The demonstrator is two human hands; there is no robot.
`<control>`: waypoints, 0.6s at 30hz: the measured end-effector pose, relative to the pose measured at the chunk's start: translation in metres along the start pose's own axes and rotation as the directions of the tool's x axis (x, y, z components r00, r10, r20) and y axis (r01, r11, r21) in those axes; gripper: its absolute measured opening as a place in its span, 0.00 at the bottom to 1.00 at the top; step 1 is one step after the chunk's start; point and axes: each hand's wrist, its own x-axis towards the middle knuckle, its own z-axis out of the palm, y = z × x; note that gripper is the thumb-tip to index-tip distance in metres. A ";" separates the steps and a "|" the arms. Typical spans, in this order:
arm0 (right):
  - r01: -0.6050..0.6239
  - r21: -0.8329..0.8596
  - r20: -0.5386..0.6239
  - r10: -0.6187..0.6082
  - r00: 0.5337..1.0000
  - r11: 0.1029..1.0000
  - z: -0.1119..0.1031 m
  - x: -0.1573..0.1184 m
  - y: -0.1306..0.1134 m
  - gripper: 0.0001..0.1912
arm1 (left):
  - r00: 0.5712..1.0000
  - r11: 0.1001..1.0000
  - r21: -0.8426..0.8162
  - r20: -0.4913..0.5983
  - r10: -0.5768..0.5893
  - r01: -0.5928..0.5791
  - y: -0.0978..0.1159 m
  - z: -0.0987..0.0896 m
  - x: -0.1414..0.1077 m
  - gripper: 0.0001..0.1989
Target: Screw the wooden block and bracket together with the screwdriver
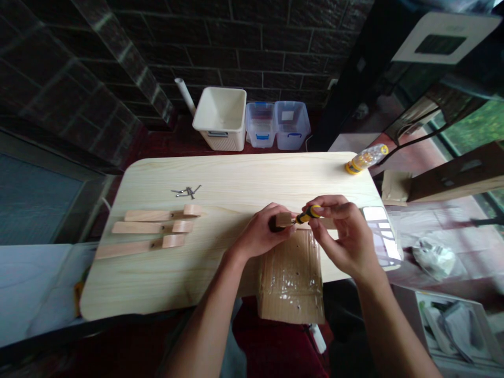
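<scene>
At a pale bench (236, 170) by a dark brick wall (248, 65), a person's left hand (263, 228) closed around one end of a wood piece (283, 219) while the right hand (346, 233) pinched a yellow-and-black screwdriver (307, 213), its tip at what looked like a screw (293, 221). The right grip was narrow on the handle; the left grip held the wood at the far end of a cardboard sheet (291, 278), which overhung the bench's near edge. The step in hand appeared to be turning that screw, and the next move seemed to call for a tool in line and firmly braced wood. Open bench lay between the left hand and three similar pieces (139, 227), with loose screws (189, 191) beyond them, and along the far edge. Room ran tighter on the right, where a glossy slab (380, 233) lay by the edge, near the right hand, and a bottle (367, 159) stood at the far corner.
</scene>
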 end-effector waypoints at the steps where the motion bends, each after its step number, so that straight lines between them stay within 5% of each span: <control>1: 0.002 -0.003 -0.006 -0.002 1.000 1.000 0.000 0.000 0.001 0.14 | 1.000 1.000 0.000 0.002 -0.001 0.001 0.000 0.000 0.000 0.07; 18: 0.013 0.002 -0.008 -0.013 1.000 1.000 0.002 0.002 0.002 0.13 | 1.000 1.000 0.009 0.018 -0.025 0.025 0.003 -0.002 0.001 0.07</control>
